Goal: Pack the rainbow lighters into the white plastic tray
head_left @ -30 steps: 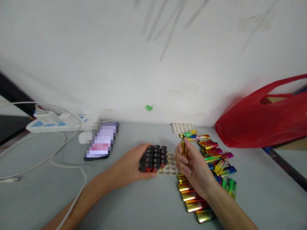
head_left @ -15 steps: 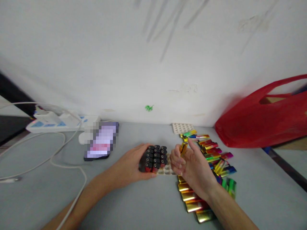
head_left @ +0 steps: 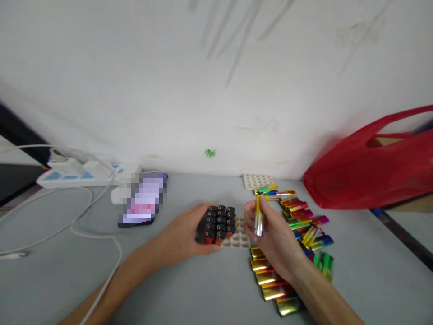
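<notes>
Gold sleeve (head_left: 259,217) at centre frame, pinched upright in the right hand (head_left: 275,237), long axis near vertical, just right of the tray (head_left: 238,239). Left hand (head_left: 182,237) clasps the block of black-capped lighters (head_left: 219,222) filling the tray's left cells; right cells bare. Loose coloured sleeves (head_left: 302,221) lie right of the right hand, gold ones (head_left: 272,282) at lower right. Spare tray (head_left: 257,180) sits by the wall.

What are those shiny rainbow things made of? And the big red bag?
The rainbow pieces, like the held piece in the right hand, look like thin metal or foil-coated, mirror-glossy: they flash gold and rainbow glints. The red bag looks like thin shiny plastic film: it sags and wrinkles.
</notes>
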